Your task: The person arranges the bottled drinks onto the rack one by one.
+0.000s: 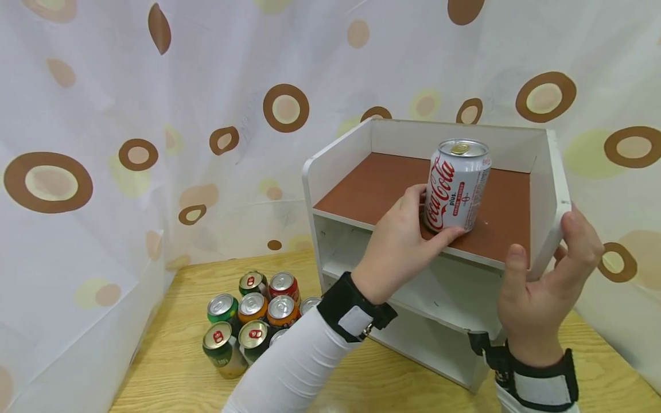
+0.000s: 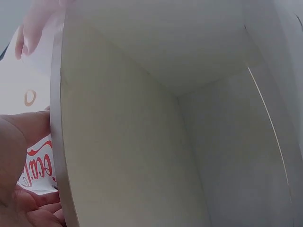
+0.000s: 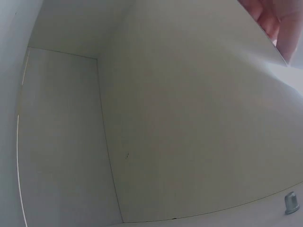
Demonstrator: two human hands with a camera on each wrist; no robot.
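Note:
A white and red Coca-Cola plus can (image 1: 458, 186) stands upright over the brown top board of a small white shelf (image 1: 439, 287). My left hand (image 1: 405, 241) grips it low, thumb across the front and fingers round its left side. In the left wrist view, the can's red lettering shows between the thumb and fingers, beyond the board edge. At the shelf's right side panel (image 1: 548, 195), my right hand (image 1: 549, 287) holds the front edge, thumb on the inner side and fingers outside. Part of those fingers (image 3: 286, 23) shows past the panel in the right wrist view.
Several drink cans (image 1: 253, 315) stand grouped on the wooden table (image 1: 170, 344) left of the shelf, partly behind my left sleeve. A low rim surrounds the shelf top on three sides. Behind hangs a patterned curtain (image 1: 206, 86). A small metal peg (image 3: 291, 203) sticks out inside the shelf.

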